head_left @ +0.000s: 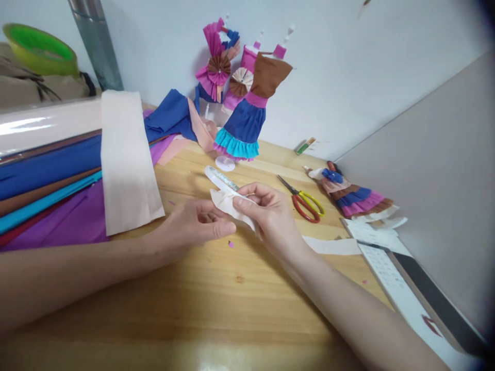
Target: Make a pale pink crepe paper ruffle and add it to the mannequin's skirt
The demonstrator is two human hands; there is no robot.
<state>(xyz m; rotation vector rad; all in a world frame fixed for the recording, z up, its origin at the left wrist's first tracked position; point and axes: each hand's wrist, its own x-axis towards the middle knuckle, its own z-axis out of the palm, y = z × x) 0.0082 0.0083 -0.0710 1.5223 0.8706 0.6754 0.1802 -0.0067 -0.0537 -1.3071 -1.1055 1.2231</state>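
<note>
While I look across the pale wooden bench (pixel 216 299), the person's right hand (pixel 266 206) has its thumb and fingers clamped on a small gathered piece of cream crêpe paper (pixel 228 202), held above the middle of the bench. Just beside it, the left hand (pixel 193 224) has its thumb and forefinger apart; I can't tell whether its fingertips touch the paper. Just beyond the cream piece, toward the back edge, is a long white round-ended object with printed markings (pixel 218 176), partly hidden by the right hand. A small purple scrap (pixel 231 243) lies below the hands.

Toward the right edge are scissors with red and yellow handles (pixel 305 206), a flat white strip (pixel 332 246) running from behind the right forearm to a white and dark paper trimmer (pixel 381 268), and a tiered multicoloured paper dress (pixel 358 198) lying down.

By the back edge, a small figure in a brown, blue and turquoise ruffled dress (pixel 245 121) stands near two others. At the left edge, a broad cream sheet (pixel 129 170) lies across a pile of coloured papers (pixel 50 170).
</note>
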